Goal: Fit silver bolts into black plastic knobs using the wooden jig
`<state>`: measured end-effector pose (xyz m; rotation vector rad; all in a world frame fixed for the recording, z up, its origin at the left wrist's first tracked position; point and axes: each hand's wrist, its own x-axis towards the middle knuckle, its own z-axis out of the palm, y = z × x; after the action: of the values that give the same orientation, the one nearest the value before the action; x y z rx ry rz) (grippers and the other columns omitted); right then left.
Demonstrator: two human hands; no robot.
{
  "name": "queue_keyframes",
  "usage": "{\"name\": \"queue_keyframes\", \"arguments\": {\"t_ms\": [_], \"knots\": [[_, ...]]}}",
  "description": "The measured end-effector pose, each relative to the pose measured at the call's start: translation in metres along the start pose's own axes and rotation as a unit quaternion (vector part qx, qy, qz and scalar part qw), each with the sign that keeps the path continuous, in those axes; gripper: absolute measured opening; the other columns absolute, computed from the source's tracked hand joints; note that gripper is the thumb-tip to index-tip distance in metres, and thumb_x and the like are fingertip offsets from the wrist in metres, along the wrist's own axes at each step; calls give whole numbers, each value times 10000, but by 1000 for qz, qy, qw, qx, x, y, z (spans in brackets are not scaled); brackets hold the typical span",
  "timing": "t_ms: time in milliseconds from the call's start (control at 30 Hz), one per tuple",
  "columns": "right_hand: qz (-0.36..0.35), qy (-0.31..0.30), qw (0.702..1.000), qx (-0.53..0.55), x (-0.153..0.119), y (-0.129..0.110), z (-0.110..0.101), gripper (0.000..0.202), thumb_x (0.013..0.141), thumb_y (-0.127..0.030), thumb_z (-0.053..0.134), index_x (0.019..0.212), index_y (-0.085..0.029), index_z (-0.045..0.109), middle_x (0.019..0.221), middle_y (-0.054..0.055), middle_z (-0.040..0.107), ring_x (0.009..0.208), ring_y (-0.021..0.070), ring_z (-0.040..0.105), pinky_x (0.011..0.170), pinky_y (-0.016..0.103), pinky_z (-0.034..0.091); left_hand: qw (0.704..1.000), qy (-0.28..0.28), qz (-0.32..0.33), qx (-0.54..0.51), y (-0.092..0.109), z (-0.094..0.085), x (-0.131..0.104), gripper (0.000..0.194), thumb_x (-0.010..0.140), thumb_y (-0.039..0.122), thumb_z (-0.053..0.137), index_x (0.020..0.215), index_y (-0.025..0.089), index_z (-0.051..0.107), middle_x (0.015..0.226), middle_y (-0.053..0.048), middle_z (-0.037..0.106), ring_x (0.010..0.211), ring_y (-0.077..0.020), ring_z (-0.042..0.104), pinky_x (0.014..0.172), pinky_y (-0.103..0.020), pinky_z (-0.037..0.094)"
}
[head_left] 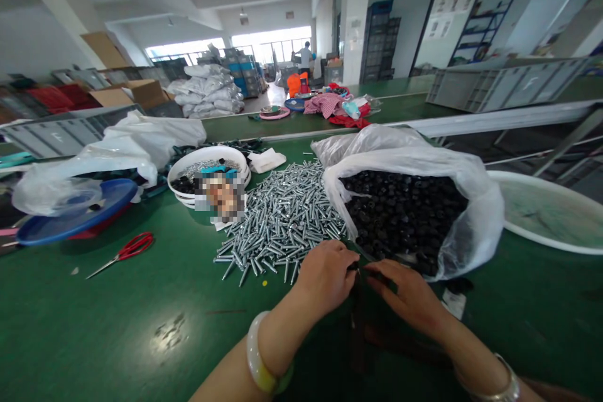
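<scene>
My left hand (330, 276) is closed, its thumb and fingers pinching a small black plastic part (353, 266). Facing it, a short gap away, my right hand (407, 295) has its thumb and fingertips drawn close together; whatever lies between them is too dark and small to make out. Just beyond my left hand spreads a heap of silver metal screws or pins (287, 213). An open clear plastic bag (485, 220) full of small black plastic parts (405, 213) stands behind my right hand.
Red-handled scissors (136, 245) lie at left, near a blue tray (115, 195). Stacked white bowls (172, 179) hold small metal and black pieces. A round white tray (560, 242) is at right. Grey crates (509, 85) stand beyond; a person (305, 58) is far back.
</scene>
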<state>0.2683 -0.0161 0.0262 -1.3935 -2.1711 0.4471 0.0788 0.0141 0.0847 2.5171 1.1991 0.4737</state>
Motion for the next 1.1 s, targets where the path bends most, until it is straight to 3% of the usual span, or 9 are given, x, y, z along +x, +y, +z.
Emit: {"name": "queue_keyframes", "arguments": {"t_ms": [200,333,467,533,667,733,800,933,1100], "knots": [[-1,-19,1000,-8,-3,2,-5,197,847,-241,478,984,-196,612,927,62,666,854,175,616,760,300,489,994,-57,-25,87,2,-7,-2,184,808,206,527,950,203,643,911,-74,606,864,-223,550,765,-340,439],[30,20,997,-72,-4,15,-16,219,854,-281,456,978,-207,620,920,55,668,833,176,624,743,298,493,997,-52,-29,51,-2,-9,-8,232,803,228,546,1025,207,611,947,-70,589,894,-217,538,797,-342,434],[105,62,971,-206,0,34,-31,245,836,-288,469,996,-194,629,942,81,664,839,224,622,739,354,488,978,107,-72,-162,-17,-9,-17,365,756,279,610,1115,222,572,961,-59,572,890,-195,536,836,-335,428],[119,47,961,-247,5,40,-36,245,820,-252,488,1011,-199,632,946,82,660,853,229,618,741,351,483,897,227,-157,-346,-29,-9,-21,346,767,275,592,1109,226,565,856,-26,562,751,-146,548,743,-288,468],[128,15,947,-294,13,44,-31,260,810,-242,503,1041,-252,621,938,61,640,818,212,619,642,298,478,558,294,-350,-692,-52,-11,-23,248,836,131,443,1072,141,518,728,-19,545,591,-93,561,549,-201,502],[134,22,942,-308,15,47,-26,251,827,-277,487,1041,-245,616,937,68,629,800,211,620,612,288,470,442,297,-393,-750,-61,-11,-23,231,850,46,347,1004,82,516,750,-70,571,655,-112,606,572,-202,535],[144,46,936,-316,15,51,-23,252,840,-302,470,1031,-222,614,938,80,626,794,214,619,617,295,468,405,310,-385,-770,-65,-9,-25,238,852,1,314,958,53,521,802,-116,596,720,-125,630,605,-194,554],[122,87,941,-304,26,44,-25,260,855,-291,432,1011,-190,614,921,96,634,801,212,610,672,306,463,412,300,-336,-792,-66,0,-30,212,872,20,358,944,44,557,911,-138,619,745,-113,639,627,-167,561],[-8,-50,962,-267,76,-3,-17,296,896,-281,357,995,-241,634,968,52,650,898,177,591,752,266,438,457,248,-317,-793,-74,15,-31,172,888,166,444,914,78,589,924,-103,626,606,-57,594,514,-124,529]]}}
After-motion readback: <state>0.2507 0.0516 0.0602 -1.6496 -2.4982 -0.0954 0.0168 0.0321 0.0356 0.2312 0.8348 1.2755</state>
